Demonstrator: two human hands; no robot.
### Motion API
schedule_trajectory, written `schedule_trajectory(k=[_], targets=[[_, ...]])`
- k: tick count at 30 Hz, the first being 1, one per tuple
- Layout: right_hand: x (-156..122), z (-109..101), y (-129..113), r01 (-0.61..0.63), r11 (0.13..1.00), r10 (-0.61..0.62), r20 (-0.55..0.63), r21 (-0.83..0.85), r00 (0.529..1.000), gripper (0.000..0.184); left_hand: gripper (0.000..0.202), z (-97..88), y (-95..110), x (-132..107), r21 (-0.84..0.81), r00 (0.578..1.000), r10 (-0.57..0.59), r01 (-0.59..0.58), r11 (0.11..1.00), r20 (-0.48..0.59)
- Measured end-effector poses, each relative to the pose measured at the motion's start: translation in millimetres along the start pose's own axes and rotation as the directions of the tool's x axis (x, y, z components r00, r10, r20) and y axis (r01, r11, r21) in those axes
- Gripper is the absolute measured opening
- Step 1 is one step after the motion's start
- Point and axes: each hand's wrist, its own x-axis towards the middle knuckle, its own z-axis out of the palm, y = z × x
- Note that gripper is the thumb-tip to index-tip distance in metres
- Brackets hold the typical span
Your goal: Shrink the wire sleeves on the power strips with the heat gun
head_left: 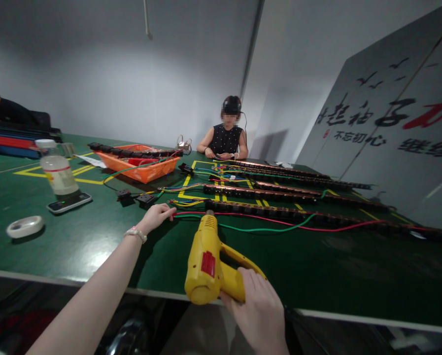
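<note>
My right hand [261, 305] is wrapped round the handle of a yellow heat gun [202, 266]. Its metal nozzle points away from me, toward the near black strip [257, 209] and the wires beside it. My left hand [157, 217] is closed at the left end of the red wire [239, 213], with the fingertips pinching it. A green wire [265, 230] runs next to it and loops along the front of the strip. Whether the left fingers also hold the green wire is hidden. Yellow and blue wires [187, 202] come out of the strip's left end.
More long black strips [272, 192] lie farther back on the green table [113, 236]. Black connectors [145, 198] sit left of them. An orange basket [147, 171], a bottle [58, 170], a phone [69, 202] and a white oval object [24, 227] stand left. A person [227, 135] sits opposite.
</note>
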Motion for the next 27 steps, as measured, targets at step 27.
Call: schedule_trajectory(k=[27], targets=[[-0.4, 3.2, -18.1, -0.024, 0.996, 0.025, 0.006, -0.081, 1.000, 0.053, 0.060, 3.9, 11.5, -2.7, 0.027, 0.981, -0.185, 0.187, 0.982, -0.050]])
